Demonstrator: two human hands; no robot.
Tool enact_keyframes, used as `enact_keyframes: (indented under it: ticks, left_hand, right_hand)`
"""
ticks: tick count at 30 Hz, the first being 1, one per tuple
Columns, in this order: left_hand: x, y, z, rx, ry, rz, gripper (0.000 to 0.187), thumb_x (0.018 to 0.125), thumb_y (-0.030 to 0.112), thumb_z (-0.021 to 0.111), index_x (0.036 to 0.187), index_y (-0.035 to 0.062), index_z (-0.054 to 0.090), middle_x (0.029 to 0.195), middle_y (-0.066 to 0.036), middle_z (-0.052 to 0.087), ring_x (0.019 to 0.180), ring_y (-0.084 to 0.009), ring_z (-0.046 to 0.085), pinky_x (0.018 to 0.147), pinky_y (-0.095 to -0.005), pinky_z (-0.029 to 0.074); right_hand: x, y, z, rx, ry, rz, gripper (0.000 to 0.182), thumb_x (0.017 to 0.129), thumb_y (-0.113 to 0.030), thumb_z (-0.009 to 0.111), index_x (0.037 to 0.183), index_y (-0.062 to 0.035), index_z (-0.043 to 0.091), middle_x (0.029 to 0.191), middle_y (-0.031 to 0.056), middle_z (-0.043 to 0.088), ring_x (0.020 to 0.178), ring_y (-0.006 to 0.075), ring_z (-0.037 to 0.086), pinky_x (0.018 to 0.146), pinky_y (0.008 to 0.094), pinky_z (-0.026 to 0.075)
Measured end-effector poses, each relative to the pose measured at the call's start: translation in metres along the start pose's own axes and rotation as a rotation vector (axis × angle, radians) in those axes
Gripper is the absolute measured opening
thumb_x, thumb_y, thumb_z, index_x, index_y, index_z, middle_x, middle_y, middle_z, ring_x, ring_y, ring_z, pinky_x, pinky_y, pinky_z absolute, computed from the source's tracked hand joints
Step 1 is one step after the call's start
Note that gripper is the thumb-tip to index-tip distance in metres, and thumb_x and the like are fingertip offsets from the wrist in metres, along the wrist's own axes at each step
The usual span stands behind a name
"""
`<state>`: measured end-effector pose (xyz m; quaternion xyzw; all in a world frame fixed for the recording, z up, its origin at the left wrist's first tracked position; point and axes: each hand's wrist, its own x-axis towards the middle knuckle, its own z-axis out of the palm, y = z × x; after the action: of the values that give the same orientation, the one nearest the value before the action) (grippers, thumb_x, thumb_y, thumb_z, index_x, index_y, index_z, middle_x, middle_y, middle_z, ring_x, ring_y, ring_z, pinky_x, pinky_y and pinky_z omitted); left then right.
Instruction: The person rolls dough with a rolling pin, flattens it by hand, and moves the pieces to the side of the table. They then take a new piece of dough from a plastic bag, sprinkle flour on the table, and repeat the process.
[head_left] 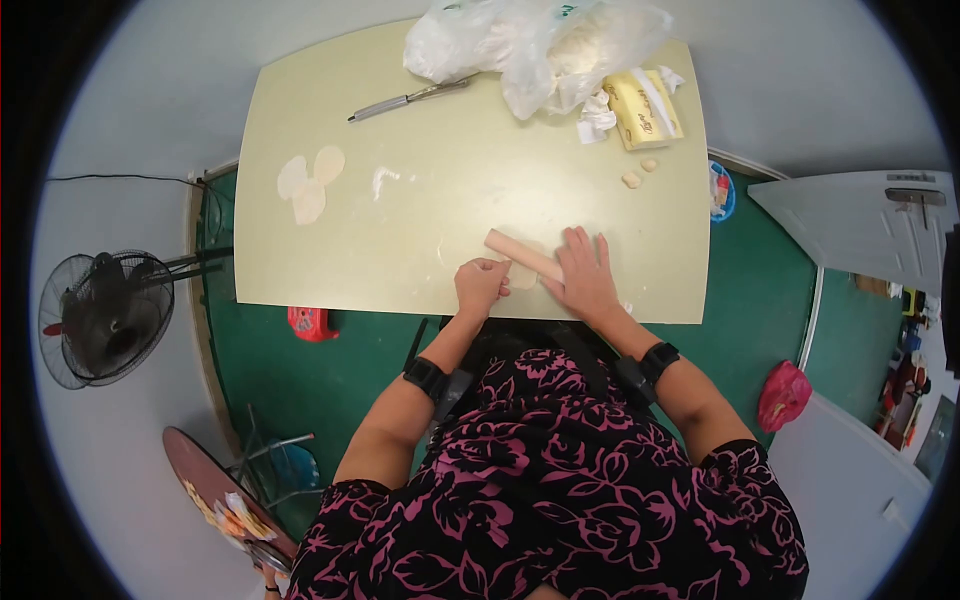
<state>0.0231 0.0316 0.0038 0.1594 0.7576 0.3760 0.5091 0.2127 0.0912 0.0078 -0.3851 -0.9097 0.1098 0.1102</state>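
Floral-print garment point(560, 450), two bare hands, a rolling pin point(520, 252) and dough on a pale table

Head view. Item: black garment with pink floral print, nearest the camera, filling the lower centre. Black wristbands point(427, 378), two, one per forearm.

Left hand point(483, 285): fingers curled nearly closed, thumb and forefinger drawn together at the left edge of a thin dough sheet point(523, 278). Right hand point(588, 272): open, palm down, fingers spread, resting over the lower right end of the rolling pin without closing round it. Rolling pin: plain, pale, lying aslant across the dough sheet near the front edge of the table point(420, 180).

Further stock, tabletop. Dough rounds point(309, 203), three, flat, grouped at left. White powdery smear point(383, 180), between that group and the hands. Silver-handled utensil point(380, 108), far side. Translucent plastic bags point(540, 45), far edge. Yellow tissue pack point(640, 108), far right, crumpled tissue point(596, 120) beside it. Small dough lumps point(631, 180), two, nearer than the pack.

Floor, left: black fan point(105, 320).
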Motion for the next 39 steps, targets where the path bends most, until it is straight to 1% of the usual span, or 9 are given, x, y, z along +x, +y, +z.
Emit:
enact_keyframes:
  ticks: [5,10,13,22,25,28,31,37,39]
  left_hand:
    - [-0.003,-0.004,0.005,0.106,0.082,0.078,0.022,0.077,0.018,0.069,0.076,-0.0021,0.06,0.06,-0.008,0.061,0.044,-0.0146,0.058,0.042,-0.0256,0.044]
    - [-0.002,-0.016,0.005,0.267,0.168,0.232,0.021,0.075,0.019,0.069,0.078,-0.0002,0.062,0.06,-0.01,0.062,0.044,-0.0192,0.06,0.047,-0.0318,0.048]
    - [0.009,-0.02,0.004,0.312,0.11,0.278,0.021,0.075,0.015,0.07,0.076,-0.0035,0.06,0.058,-0.008,0.06,0.042,-0.0137,0.056,0.04,-0.026,0.044]
    - [-0.006,-0.018,-0.004,0.149,-0.02,0.061,0.027,0.074,0.023,0.069,0.082,-0.0019,0.063,0.061,-0.01,0.062,0.047,-0.0211,0.059,0.051,-0.0331,0.049]
    - [0.002,-0.022,-0.001,0.306,0.157,0.364,0.025,0.074,0.02,0.072,0.081,-0.0008,0.062,0.066,-0.005,0.058,0.052,-0.0161,0.057,0.048,-0.0293,0.046]
    - [0.003,0.005,0.002,0.557,0.204,0.439,0.029,0.072,0.024,0.072,0.088,0.0023,0.062,0.077,-0.011,0.059,0.074,-0.0286,0.059,0.066,-0.0388,0.048]
    - [0.009,0.013,0.012,0.698,0.145,0.52,0.024,0.073,0.022,0.071,0.085,0.0044,0.061,0.082,-0.012,0.057,0.079,-0.0303,0.058,0.068,-0.0413,0.047]
    - [0.025,-0.003,0.017,0.607,0.238,0.677,0.017,0.073,0.015,0.07,0.076,0.0017,0.059,0.073,-0.011,0.058,0.065,-0.0261,0.058,0.06,-0.036,0.048]
    - [0.029,-0.015,0.008,0.369,0.195,0.458,0.018,0.074,0.013,0.07,0.079,0.0001,0.058,0.072,-0.01,0.059,0.055,-0.0211,0.056,0.053,-0.0318,0.046]
  right_hand:
    - [0.011,0.024,-0.01,0.007,0.033,0.104,0.054,0.076,-0.038,0.066,0.113,-0.0027,0.051,0.135,0.0197,0.038,0.13,0.0356,0.031,0.105,0.0558,0.022]
    - [-0.015,-0.003,0.003,0.024,-0.079,-0.012,0.051,0.08,-0.042,0.06,0.112,-0.0026,0.052,0.133,0.0191,0.04,0.131,0.0325,0.03,0.107,0.0538,0.021]
    - [-0.005,0.007,0.0,-0.026,-0.058,-0.015,0.044,0.082,-0.039,0.059,0.105,-0.0022,0.054,0.133,0.0177,0.041,0.13,0.0317,0.031,0.107,0.0536,0.021]
    - [0.0,0.034,-0.004,-0.022,-0.023,0.05,0.038,0.081,-0.034,0.061,0.093,0.0005,0.053,0.13,0.0189,0.041,0.128,0.0353,0.033,0.106,0.0538,0.021]
    - [-0.001,0.029,-0.009,0.008,-0.031,0.064,0.038,0.081,-0.034,0.062,0.092,0.0008,0.053,0.129,0.0197,0.042,0.127,0.0353,0.034,0.106,0.054,0.022]
    - [-0.007,0.031,0.001,-0.011,0.031,0.057,0.04,0.081,-0.036,0.062,0.092,0.0018,0.054,0.129,0.02,0.042,0.127,0.0348,0.034,0.105,0.0543,0.023]
    - [-0.012,0.027,-0.001,0.0,0.065,0.088,0.039,0.081,-0.035,0.062,0.091,0.0019,0.054,0.129,0.0202,0.042,0.126,0.0356,0.034,0.105,0.0546,0.022]
    - [-0.021,0.027,-0.003,0.086,0.101,0.214,0.036,0.08,-0.032,0.063,0.09,0.0018,0.054,0.13,0.0206,0.041,0.127,0.037,0.034,0.105,0.0557,0.021]
    - [-0.023,0.028,-0.001,0.086,0.147,0.249,0.036,0.08,-0.032,0.063,0.09,0.0019,0.054,0.13,0.021,0.041,0.127,0.0373,0.034,0.105,0.056,0.021]
